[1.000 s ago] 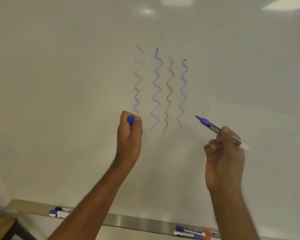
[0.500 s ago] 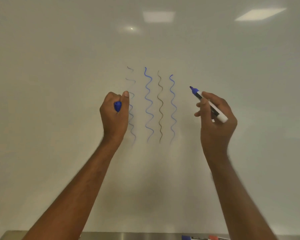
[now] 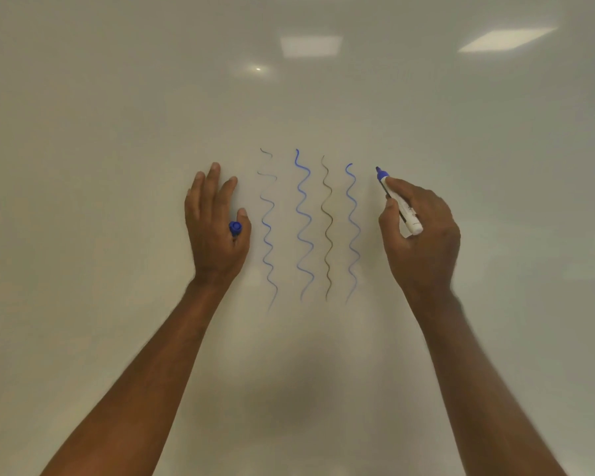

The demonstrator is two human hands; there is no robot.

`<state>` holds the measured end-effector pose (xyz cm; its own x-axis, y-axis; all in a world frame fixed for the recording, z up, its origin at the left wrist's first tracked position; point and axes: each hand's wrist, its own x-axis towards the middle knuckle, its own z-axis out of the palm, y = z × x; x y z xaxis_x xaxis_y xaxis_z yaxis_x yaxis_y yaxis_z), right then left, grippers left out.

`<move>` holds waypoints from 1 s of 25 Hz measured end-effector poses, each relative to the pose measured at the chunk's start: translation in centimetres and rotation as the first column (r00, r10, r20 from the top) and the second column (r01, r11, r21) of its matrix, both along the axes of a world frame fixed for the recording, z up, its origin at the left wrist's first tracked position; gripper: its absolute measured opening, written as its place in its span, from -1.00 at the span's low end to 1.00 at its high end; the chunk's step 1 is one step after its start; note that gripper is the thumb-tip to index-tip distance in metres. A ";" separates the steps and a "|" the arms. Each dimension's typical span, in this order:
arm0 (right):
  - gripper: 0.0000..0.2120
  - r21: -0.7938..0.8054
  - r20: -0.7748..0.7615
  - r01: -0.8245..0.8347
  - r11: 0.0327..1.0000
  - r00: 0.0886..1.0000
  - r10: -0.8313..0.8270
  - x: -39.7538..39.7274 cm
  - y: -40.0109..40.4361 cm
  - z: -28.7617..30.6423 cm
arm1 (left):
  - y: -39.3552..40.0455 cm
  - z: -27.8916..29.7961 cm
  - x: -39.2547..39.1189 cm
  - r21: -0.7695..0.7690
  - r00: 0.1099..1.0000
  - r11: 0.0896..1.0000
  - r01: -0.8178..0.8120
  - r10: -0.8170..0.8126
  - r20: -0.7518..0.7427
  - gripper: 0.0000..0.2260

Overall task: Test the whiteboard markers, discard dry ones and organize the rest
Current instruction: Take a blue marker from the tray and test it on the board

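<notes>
At the centre of the frame, against a whiteboard (image 3: pixel 117 166) that fills the whole view, a person's two bare hands are raised on either side of four wavy vertical test lines. Right of centre, the right hand (image 3: pixel 423 242) pinches an uncapped blue marker (image 3: pixel 397 201) between thumb and curled fingers, its dark tip pointing to the upper left and standing just beside the top of the rightmost line; whether the tip touches the board cannot be told. Left of centre, the left hand (image 3: pixel 215 228) lies with its fingers straight and slightly spread toward the board, while the thumb tucks a blue marker cap (image 3: pixel 235 228) against the hand. Between the hands, the faint blue line (image 3: pixel 268 228) at far left is broken near its top, the bold blue line (image 3: pixel 303 221) next to it reads strongest, the brownish line (image 3: pixel 327 228) comes third, and the thin blue line (image 3: pixel 352 228) runs nearest the marker. Along the upper part of the frame, reflections of ceiling light panels (image 3: pixel 311 46) show on the glossy board. Both forearms reach up from the lower corners.
</notes>
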<state>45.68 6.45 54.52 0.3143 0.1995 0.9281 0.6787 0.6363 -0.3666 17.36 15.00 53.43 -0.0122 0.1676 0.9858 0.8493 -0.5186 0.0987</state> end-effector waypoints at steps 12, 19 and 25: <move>-0.73 -0.109 -0.079 0.019 0.994 0.997 -0.027 0.1 0.5 -3.3 | 0.8 -1.7 -0.6 0.024 0.985 0.990 -0.138 0.140 -0.096 -0.51; -0.74 -0.176 -0.074 0.063 0.982 0.994 -0.077 0.8 -0.5 -6.8 | 0.9 -1.9 -0.6 0.033 0.983 0.988 -0.152 0.155 -0.096 -0.49; -0.74 -0.245 -0.071 0.066 0.967 0.994 -0.085 0.5 -1.3 -10.1 | 0.7 -2.1 -0.5 0.025 0.982 0.988 -0.155 0.156 -0.103 -0.49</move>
